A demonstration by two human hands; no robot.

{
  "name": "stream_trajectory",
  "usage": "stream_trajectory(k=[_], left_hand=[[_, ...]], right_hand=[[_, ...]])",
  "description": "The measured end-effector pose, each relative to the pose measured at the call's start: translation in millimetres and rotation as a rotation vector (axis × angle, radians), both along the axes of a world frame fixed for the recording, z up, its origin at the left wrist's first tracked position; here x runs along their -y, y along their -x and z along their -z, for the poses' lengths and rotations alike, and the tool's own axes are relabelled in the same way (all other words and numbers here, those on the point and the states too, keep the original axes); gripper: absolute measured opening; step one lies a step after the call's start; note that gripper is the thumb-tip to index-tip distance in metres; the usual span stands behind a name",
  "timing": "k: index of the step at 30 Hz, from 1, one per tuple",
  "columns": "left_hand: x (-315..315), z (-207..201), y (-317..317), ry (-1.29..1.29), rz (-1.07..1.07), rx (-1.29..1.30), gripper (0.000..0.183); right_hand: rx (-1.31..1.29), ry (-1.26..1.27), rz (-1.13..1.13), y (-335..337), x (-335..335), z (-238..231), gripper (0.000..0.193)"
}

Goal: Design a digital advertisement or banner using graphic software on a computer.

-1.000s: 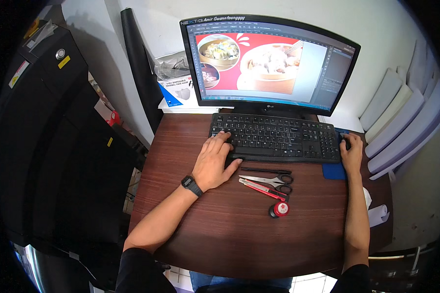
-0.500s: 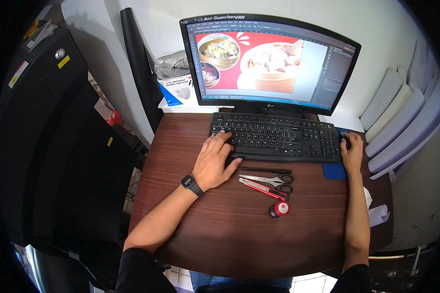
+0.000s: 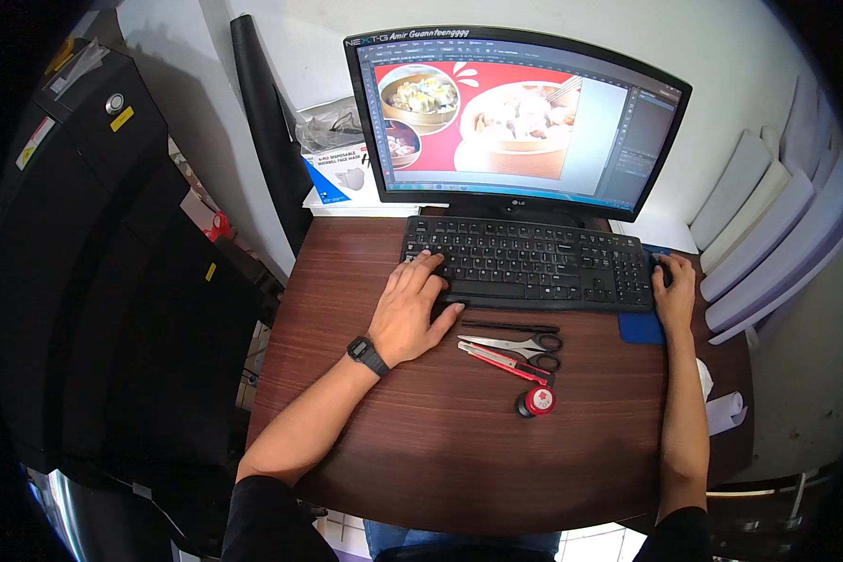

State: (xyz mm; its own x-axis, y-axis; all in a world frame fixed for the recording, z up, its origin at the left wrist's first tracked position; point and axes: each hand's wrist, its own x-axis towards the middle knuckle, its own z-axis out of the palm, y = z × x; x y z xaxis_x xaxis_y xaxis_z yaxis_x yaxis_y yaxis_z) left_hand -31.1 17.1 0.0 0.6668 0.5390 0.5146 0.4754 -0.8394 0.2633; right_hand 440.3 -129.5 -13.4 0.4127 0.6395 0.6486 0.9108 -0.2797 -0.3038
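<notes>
My left hand (image 3: 410, 307) rests at the left end of a black keyboard (image 3: 543, 267), fingers spread, fingertips on its keys and thumb out on the desk. A black watch is on that wrist. Over at the keyboard's right end, my right hand (image 3: 674, 290) is wrapped round a dark computer mouse (image 3: 665, 273), mostly hidden under the fingers, on a blue mouse pad (image 3: 640, 328). Behind the keyboard a monitor (image 3: 515, 117) displays food pictures on red in an editing program.
Before the keyboard lie a thin black stick (image 3: 510, 327), scissors (image 3: 515, 347), a red utility knife (image 3: 508, 362) and a small red-and-black round object (image 3: 539, 401). A mask box (image 3: 339, 176) stands back left; paper rolls (image 3: 759, 225) lean at right. A large black machine (image 3: 112, 281) fills the left.
</notes>
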Motion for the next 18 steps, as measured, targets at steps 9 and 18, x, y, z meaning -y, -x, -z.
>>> stream_trajectory(k=[9, 18], left_hand=[[1.5, -2.6, -1.3, 0.019, 0.033, -0.005, 0.040], [2.3, -3.7, 1.0, 0.050, 0.106, -0.123, 0.049]], right_hand=[[-0.016, -0.005, 0.008, 2.3, 2.4, -2.9, 0.026], [0.016, -0.001, 0.011, -2.5, 0.6, 0.7, 0.025]])
